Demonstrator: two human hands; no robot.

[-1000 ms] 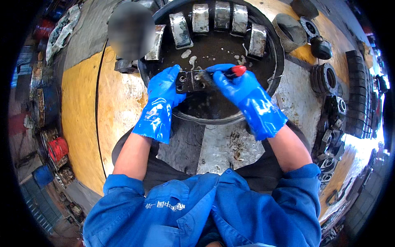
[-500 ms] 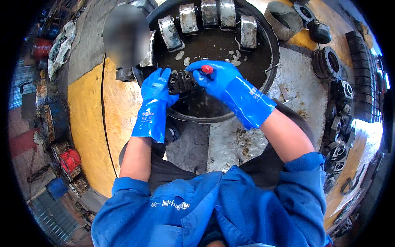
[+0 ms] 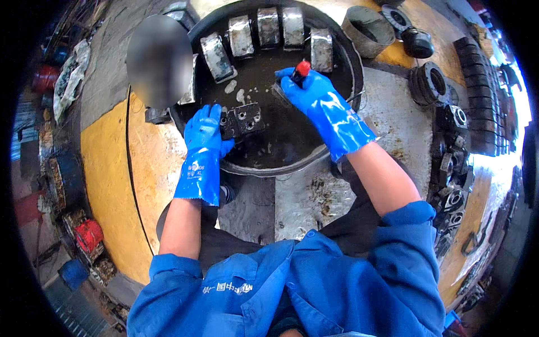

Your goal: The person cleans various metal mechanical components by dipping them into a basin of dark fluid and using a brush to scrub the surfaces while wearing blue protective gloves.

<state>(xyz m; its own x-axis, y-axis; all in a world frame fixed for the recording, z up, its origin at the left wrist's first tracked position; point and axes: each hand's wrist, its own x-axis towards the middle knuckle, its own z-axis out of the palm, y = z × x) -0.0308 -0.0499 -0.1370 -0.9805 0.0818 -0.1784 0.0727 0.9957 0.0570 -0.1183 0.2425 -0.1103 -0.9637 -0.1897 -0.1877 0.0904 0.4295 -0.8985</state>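
Note:
In a blue rubber glove, my left hand (image 3: 203, 132) grips the left end of a black metal block (image 3: 247, 119) with round holes in its top. The block is held over the dark liquid in a large round basin (image 3: 275, 171). My right hand (image 3: 317, 95), gloved the same way, is closed around a brush (image 3: 303, 68) whose red handle end sticks up out of the fist. Its bristles are mostly hidden beneath the glove. The brush is apart from the block, to its upper right.
Several curved metal pieces (image 3: 268, 28) stand along the basin's far inner side. Beyond the rim at the right are a grey bucket (image 3: 368, 33), a black pot (image 3: 418, 42) and stacked rings (image 3: 429, 84). Metal parts (image 3: 453, 117) line the right side. A yellow board (image 3: 106, 168) lies at left.
My right hand has moved the brush away from the block, up and to the right. The left hand keeps its grip, and more of the block's top shows. The view has shifted slightly.

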